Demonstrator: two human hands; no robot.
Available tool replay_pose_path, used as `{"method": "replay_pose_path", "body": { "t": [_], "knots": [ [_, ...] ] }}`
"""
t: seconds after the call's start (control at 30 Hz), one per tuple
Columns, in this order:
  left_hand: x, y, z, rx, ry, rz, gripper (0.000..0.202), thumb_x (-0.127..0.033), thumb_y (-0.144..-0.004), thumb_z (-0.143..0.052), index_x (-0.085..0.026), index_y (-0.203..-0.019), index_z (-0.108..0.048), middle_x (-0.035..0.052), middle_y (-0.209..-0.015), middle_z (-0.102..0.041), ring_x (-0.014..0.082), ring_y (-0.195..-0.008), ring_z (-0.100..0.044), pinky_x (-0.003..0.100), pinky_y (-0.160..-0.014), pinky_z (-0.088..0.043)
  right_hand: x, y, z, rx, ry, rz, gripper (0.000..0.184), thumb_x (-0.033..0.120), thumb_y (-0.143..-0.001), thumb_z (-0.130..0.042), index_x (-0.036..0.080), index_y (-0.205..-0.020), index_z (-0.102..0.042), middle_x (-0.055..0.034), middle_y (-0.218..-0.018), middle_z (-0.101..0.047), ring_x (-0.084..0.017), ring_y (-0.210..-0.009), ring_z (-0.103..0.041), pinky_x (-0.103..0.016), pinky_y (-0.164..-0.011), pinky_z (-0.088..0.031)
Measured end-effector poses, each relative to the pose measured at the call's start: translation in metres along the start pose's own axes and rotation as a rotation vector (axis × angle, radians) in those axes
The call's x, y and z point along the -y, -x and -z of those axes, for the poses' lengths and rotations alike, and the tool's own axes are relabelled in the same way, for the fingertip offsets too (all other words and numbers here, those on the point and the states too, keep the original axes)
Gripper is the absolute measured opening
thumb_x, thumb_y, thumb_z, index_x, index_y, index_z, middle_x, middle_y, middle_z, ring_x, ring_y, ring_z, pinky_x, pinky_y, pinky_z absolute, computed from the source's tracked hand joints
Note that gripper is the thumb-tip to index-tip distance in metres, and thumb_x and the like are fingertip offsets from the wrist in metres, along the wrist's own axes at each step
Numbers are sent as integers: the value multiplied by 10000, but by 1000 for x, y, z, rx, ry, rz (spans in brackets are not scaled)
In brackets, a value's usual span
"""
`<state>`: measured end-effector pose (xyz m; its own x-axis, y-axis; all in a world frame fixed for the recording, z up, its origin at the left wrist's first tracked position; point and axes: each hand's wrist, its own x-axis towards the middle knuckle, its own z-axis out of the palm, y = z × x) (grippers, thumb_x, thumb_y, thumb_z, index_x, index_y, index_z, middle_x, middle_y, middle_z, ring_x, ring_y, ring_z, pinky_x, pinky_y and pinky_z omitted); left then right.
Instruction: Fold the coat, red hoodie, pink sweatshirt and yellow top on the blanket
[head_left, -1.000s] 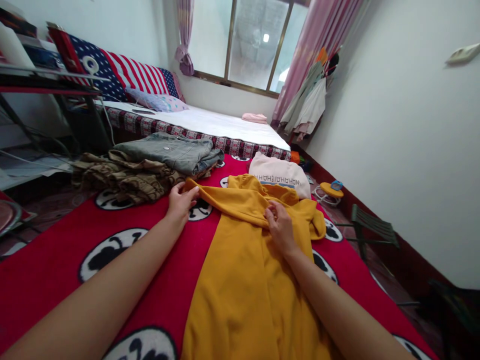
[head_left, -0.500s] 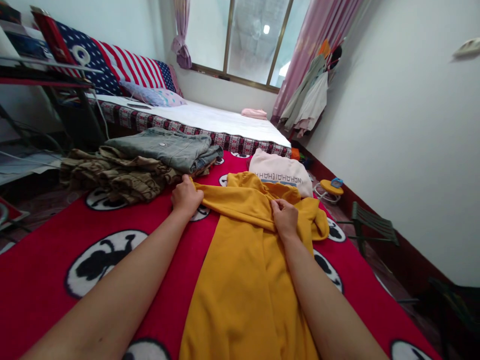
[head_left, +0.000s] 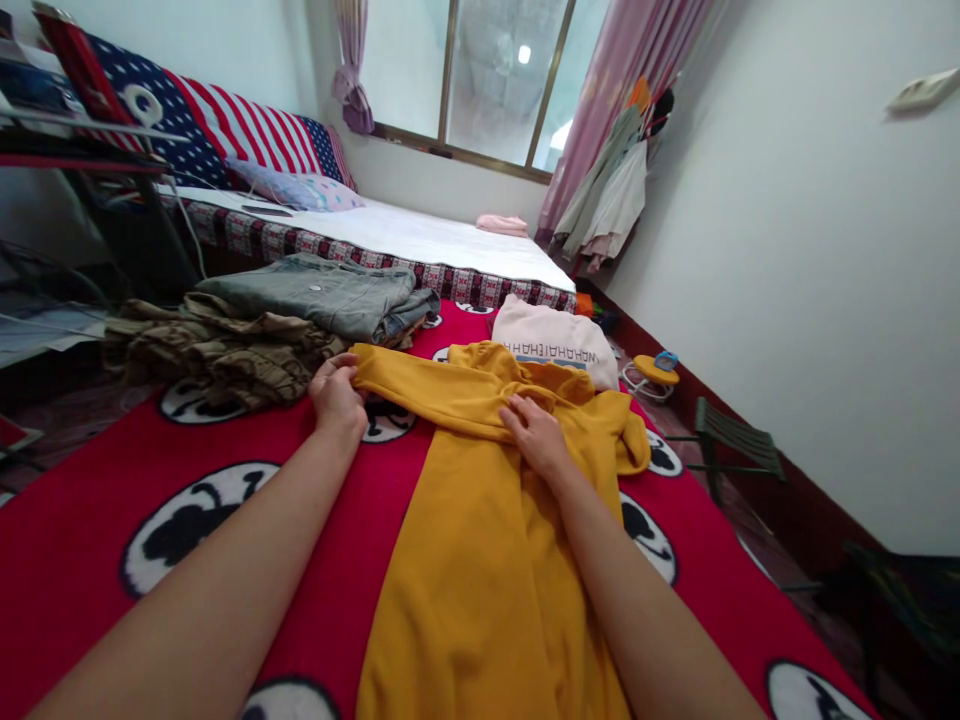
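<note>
From the head-worn view, looking down along two bare forearms, a long mustard-yellow fleece garment [head_left: 465, 570] lies lengthwise on a red blanket printed with black-and-white circles [head_left: 67, 520]. Its upper end is bunched at the far side, just beyond the hands.

What has just changed is at the hands. The left hand [head_left: 336, 395] has shifted outward, and its curled fingers now pinch the end of a yellow sleeve [head_left: 420, 388], which runs taut across the garment. The right hand [head_left: 534, 435] has let go of its earlier pinch: its fingers now lie open and slightly spread on the yellow cloth, pressing on the fold rather than gripping it.

Some details are hard to make out. The left thumb is partly buried in the cloth, the collar is lost in the folds, and the other sleeve is crumpled at the right edge of the bunch, so the garment's exact cut cannot be told. The lower hem runs out of frame.

Just beyond lie a cream sweatshirt with dark lettering [head_left: 555, 340], folded grey-green jeans [head_left: 307, 290] and a heap of camouflage trousers [head_left: 217, 350] — all near the left hand or above the garment. Farther off is a low bed with a white sheet [head_left: 420, 235], beneath a window [head_left: 487, 80].
</note>
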<state>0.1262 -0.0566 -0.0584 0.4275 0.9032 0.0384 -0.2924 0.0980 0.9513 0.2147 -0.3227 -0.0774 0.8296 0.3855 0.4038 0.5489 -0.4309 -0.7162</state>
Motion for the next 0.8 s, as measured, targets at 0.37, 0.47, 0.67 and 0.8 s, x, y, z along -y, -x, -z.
{"method": "replay_pose_path", "body": {
  "t": [0.37, 0.47, 0.67, 0.8],
  "knots": [
    [-16, 96, -52, 965, -322, -339, 502, -412, -911, -489, -164, -1344, -542, 116, -1343, -600, 247, -1251, -553, 372, -1055, -425, 11, -10, 28, -20, -760, -521, 590, 716, -775, -521, 206, -1068, -551, -111, -956, -721, -211, -792, -717, -296, -601, -568],
    [-3, 84, -45, 766, -471, -427, 372, -330, -875, -519, -132, -1145, -681, 113, -1202, -688, 245, -1135, -623, 355, -1000, -464, 6, -7, 24, -36, -758, -488, 517, 362, -572, -799, 222, -1014, -571, -52, -921, -718, -182, -748, -691, -263, -571, -553],
    [0, 76, -38, 843, -653, -570, 282, -346, -881, -516, -178, -930, -738, 73, -974, -749, 215, -893, -677, 301, -792, -491, -1, -13, 30, -215, -716, -376, 434, 240, -564, -655, 166, -991, -674, -12, -783, -697, -122, -590, -593, -218, -495, -465],
    [-1, 90, -39, 980, -856, -682, 372, -357, -923, -468, -177, -685, -689, 72, -743, -712, 182, -681, -635, 285, -661, -449, -17, -15, 45, -218, -337, -411, 350, 218, -588, -563, 126, -886, -724, -17, -619, -646, -146, -532, -554, -260, -513, -469]
  ]
}}
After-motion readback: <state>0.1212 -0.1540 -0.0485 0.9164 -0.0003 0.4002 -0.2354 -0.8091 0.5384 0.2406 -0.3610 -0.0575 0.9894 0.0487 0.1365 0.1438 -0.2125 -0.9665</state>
